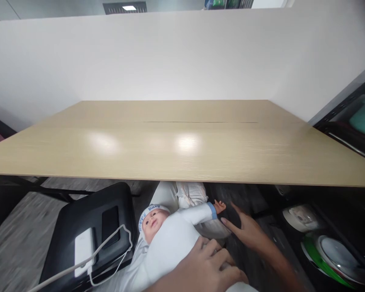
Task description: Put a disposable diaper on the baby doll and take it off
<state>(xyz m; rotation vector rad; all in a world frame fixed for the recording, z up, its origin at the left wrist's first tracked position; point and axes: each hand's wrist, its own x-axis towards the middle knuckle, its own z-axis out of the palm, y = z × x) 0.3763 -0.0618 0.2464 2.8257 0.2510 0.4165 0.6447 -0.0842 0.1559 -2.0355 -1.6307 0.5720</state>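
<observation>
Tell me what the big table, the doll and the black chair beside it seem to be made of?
Table: pale wood-grain board, probably laminate, since it shows smooth satin glare spots. Doll: the head looks like glossy moulded plastic or vinyl; its white suit and cap look like soft knit cloth that creases under the left hand. Chair: matte black seat, perhaps plastic or faux leather; too blurred to tell.

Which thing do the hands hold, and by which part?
The left hand rests on the baby doll at its torso. The right hand, fingers open, is beside the doll's arm and holds nothing.
</observation>
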